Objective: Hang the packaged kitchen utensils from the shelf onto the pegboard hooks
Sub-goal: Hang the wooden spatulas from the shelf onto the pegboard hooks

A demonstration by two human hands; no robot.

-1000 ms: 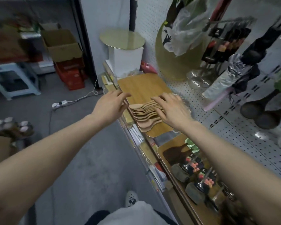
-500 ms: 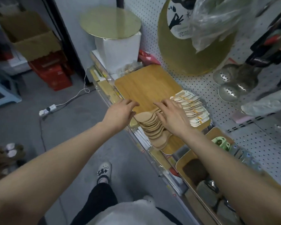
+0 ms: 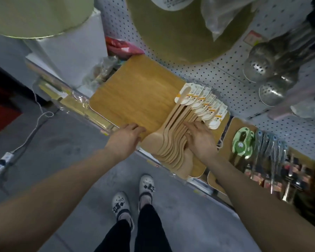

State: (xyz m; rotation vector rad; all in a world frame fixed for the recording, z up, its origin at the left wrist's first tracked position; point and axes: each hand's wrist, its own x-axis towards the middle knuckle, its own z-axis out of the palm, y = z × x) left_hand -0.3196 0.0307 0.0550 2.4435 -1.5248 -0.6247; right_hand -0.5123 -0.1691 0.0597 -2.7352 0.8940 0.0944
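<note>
A fanned stack of several wooden spatulas (image 3: 168, 142) lies on a wooden board (image 3: 135, 91) on the shelf. Their white card labels (image 3: 205, 103) point toward the white pegboard (image 3: 220, 73). My right hand (image 3: 201, 138) rests flat on the spatulas' necks, fingers spread over the fan. My left hand (image 3: 126, 140) sits at the board's front edge, its fingertips touching the board just left of the outermost spatula head. Neither hand lifts anything.
Metal skimmers (image 3: 273, 90) hang on the pegboard at right. A large round golden board (image 3: 180, 37) leans against it above the stack. A white box (image 3: 71, 51) stands left, green packaged goods (image 3: 242, 142) right. A power strip (image 3: 2, 160) lies on the floor.
The view has tilted down and closed in on the shelf, bringing the card labels fully into sight. Both hands stay at the spatula stack, the right one shifted slightly onto the necks.
</note>
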